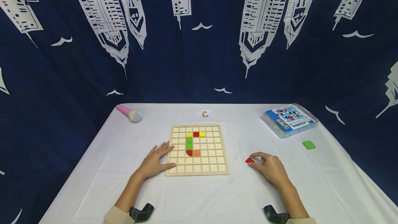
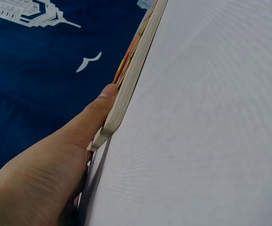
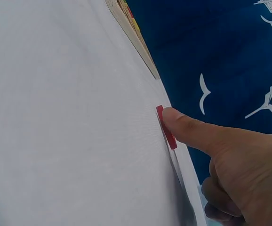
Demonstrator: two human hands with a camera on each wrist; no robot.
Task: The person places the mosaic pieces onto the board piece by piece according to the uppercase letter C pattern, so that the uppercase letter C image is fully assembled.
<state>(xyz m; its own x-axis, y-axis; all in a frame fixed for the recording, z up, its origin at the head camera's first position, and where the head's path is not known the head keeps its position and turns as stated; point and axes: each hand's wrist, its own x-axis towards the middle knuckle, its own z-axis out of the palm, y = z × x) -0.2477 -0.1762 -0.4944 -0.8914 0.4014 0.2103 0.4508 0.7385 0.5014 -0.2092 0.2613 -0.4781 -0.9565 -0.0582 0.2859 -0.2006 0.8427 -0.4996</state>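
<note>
A wooden grid board (image 1: 199, 174) lies flat on the table. My left hand (image 1: 152, 163) rests on its left edge with spread fingers; in the left wrist view the thumb (image 2: 96, 110) lies along the board's side (image 2: 133, 77). My right hand (image 1: 272, 168) pinches a red tile (image 1: 249, 160) between thumb and fingers, right of the board and low over the cloth. Against the thumb, the right wrist view shows this tile (image 3: 166, 127) edge-on. A C-like figure on the board has yellow tiles (image 1: 202, 134), a red square (image 1: 196, 134), green squares (image 1: 189, 143), a rounded red tile (image 1: 189, 153) and an orange square (image 1: 197, 152).
Behind the board lies a small pattern card (image 1: 205, 114). A pink toy microphone (image 1: 128, 112) is at the back left. At the back right sits a clear plastic box (image 1: 289, 120) with a blue label, and nearer, a green tile (image 1: 309, 145). White cloth (image 1: 199, 199) covers the table.
</note>
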